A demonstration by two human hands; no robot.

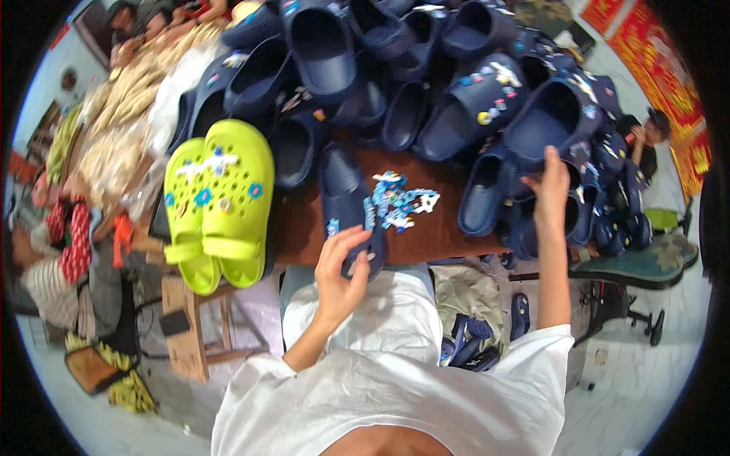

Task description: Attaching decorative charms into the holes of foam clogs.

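A navy clog (344,178) lies in front of me on the brown table top, its toe toward my body. My left hand (341,266) grips it at the toe, thumb and fingers curled on the upper. To the right, my right hand (551,194) reaches up to the piled navy clogs, fingers apart, at the edge of a large clog (544,121). I cannot make out anything held in it. Between the hands sits a small heap of blue and white shoe charms (399,201). A pair of lime-green clogs (220,197) with flower charms stands at the left.
Many navy clogs (323,57) are heaped along the table's far side. Pale bundled pieces (137,87) lie at the far left. A wooden stool (182,327) stands below left, and a green-topped chair (646,260) at right. Other people (650,140) sit around the table.
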